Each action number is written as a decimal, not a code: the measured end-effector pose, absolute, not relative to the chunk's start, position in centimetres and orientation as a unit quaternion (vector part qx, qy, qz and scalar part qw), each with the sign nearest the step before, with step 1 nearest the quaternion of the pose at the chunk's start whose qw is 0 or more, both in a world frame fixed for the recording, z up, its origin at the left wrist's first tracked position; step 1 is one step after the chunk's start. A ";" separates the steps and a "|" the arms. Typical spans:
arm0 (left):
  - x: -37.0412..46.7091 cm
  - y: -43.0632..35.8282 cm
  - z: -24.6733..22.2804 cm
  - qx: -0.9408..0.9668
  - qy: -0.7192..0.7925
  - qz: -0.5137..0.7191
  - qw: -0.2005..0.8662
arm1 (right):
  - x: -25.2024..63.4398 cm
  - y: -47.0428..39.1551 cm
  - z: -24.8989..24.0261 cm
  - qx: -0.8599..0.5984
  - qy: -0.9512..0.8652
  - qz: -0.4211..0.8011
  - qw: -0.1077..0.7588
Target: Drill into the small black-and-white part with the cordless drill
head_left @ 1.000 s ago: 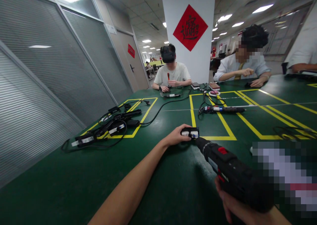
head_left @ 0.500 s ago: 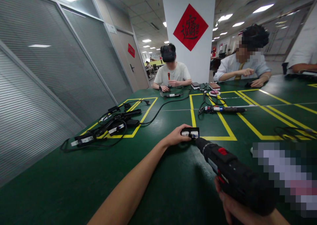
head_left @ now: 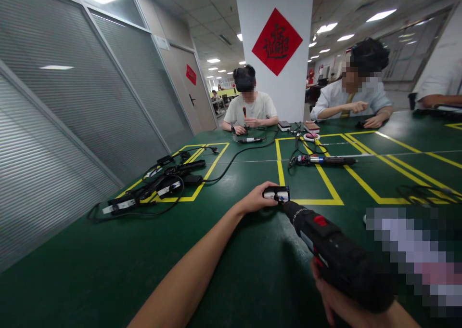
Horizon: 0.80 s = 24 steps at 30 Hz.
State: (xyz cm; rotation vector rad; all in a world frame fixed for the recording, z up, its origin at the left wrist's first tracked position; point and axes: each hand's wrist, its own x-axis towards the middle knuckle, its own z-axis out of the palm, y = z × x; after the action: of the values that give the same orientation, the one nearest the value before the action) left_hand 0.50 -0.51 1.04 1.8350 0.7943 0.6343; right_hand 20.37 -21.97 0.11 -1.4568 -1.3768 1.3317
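Observation:
Ahead of me on the green table, my left hand (head_left: 258, 199) grips a small black box-like part (head_left: 277, 190) with a white inside, thumb in front and fingers behind. My right hand (head_left: 334, 289) is wrapped round the handle of a black cordless drill (head_left: 337, 253) with red accents. The drill points forward and left, its chuck (head_left: 293, 212) close to the lower right of the black part. At the bit's tip the part's opening shows some small blue and dark bits. Whether the bit touches a screw I cannot make out.
Black cables and adapters (head_left: 162, 178) lie left inside yellow tape. A pen-like electric tool (head_left: 321, 160) with a cord lies beyond my hands. One person (head_left: 252, 106) sits opposite holding an orange screwdriver (head_left: 244, 112); another (head_left: 355, 97) sits to the right. A blurred-out object (head_left: 415, 251) lies at right.
The view shifts very slightly. The drill and the black part keep practically the same position, both hands still holding them.

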 end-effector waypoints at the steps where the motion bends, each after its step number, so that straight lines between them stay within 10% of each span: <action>1: 0.5 -0.5 1.0 0.759 0.329 0.263 0.496 | 20.3 -22.0 0.0 -0.564 -0.528 0.518 0.367; 24: 0.3 -0.4 0.7 0.755 0.310 0.267 0.513 | 20.2 -22.0 0.8 -0.538 -0.531 0.525 0.391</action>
State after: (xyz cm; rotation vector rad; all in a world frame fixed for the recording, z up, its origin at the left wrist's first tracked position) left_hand 0.32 -0.38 0.75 1.8147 0.7456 0.6422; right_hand 20.16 -21.98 0.84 -1.3662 -1.3495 1.3345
